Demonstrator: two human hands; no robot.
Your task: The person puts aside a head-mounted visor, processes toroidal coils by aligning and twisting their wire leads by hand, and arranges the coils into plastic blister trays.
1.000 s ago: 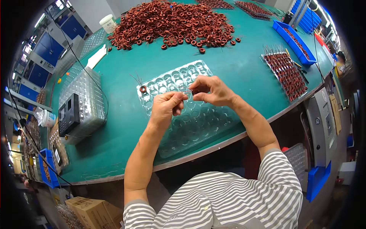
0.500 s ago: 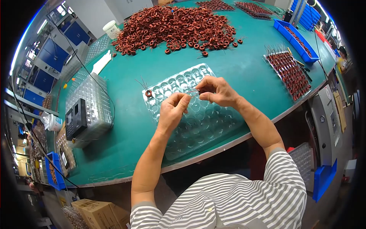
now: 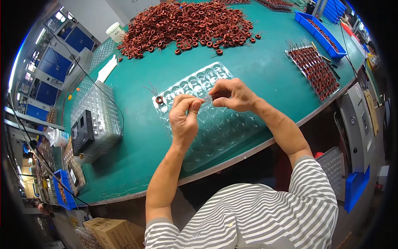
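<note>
My right hand [image 3: 237, 95] pinches a small toroidal coil [image 3: 214, 98], mostly covered by the fingers. Thin wire leads [image 3: 206, 100] stick out of it to the left. The thumb and forefinger of my left hand [image 3: 184, 120] are closed on the ends of these leads. Both hands are above a clear plastic tray [image 3: 207, 143] with rows of round pockets. One red-brown coil [image 3: 159, 99] sits in the tray's far left corner pocket, its leads pointing up.
A large heap of coils [image 3: 186, 27] covers the back of the green table [image 3: 137, 137]. A filled tray [image 3: 313, 70] and a blue bin [image 3: 319, 35] are at right. Stacked clear trays [image 3: 101, 120] with a black device [image 3: 83, 133] on them stand left.
My left hand has turned and now pinches the leads with its fingertips pointing right; the leads show more plainly between the hands. The right hand keeps its hold. The view has shifted slightly.
</note>
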